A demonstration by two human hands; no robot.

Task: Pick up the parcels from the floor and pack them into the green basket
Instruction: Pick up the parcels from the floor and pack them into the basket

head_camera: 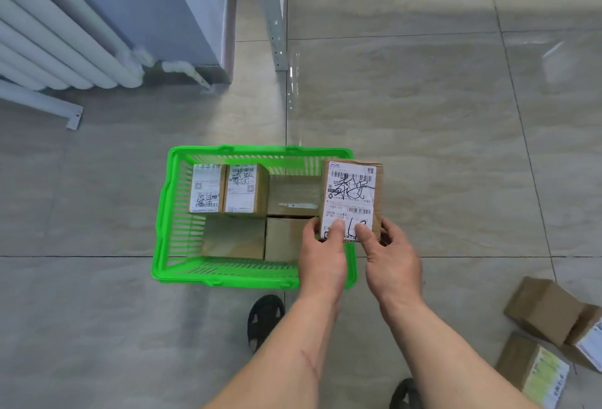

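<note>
We have a labelled parcel (351,200) between both hands, held over the right end of the green basket (169,213), at about three o'clock from its middle. Our left hand (322,255) and right hand (389,258) both clasp its near end, thumbs flat on the printed label, fingers under the cardboard. It looks like a small stiff carton, probably light, since a pinch at one end keeps it level. The taped label may be slick, so we would grip on the bare cardboard edges. Five parcels already sit in the basket; the free gap seems to be at three o'clock. More parcels (550,314) lie on the floor (423,115) at about four o'clock from the basket.
</note>
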